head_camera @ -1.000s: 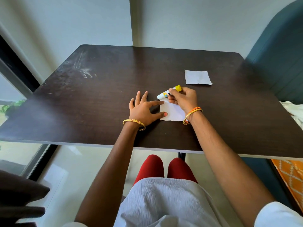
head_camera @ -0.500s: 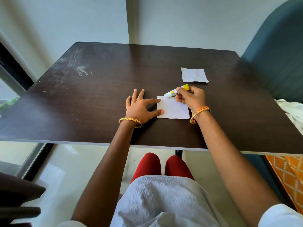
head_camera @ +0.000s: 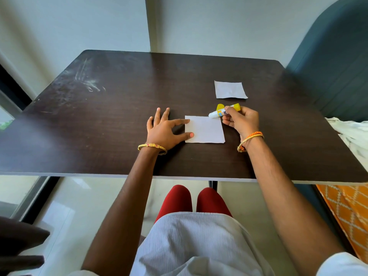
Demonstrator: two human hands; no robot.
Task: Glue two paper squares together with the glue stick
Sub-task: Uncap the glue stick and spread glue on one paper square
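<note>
On the dark wooden table (head_camera: 119, 120) right in front of me there's the near paper square (head_camera: 206, 130), lying flat, and my left hand (head_camera: 165, 130) is holding it down at its left edge: fingers straight and spread, with the index fingertip and thumb tip resting on the paper and the rest of the hand on the table beside it. My right hand (head_camera: 242, 121) is just off the square's far right corner, fingers curled round the glue stick (head_camera: 223, 112), pinching it around the middle. The stick is tilted, white tip pointing left and down, sitting right at the top right corner of the square; can't tell for sure if it's actually touching the paper. The yellow cap (head_camera: 220, 106) is on the table just behind the stick. The second paper square (head_camera: 230, 90) lies flat further back on the right, well apart from the first one. Bangles on both wrists, and a teal chair (head_camera: 334, 56) off to the right.
</note>
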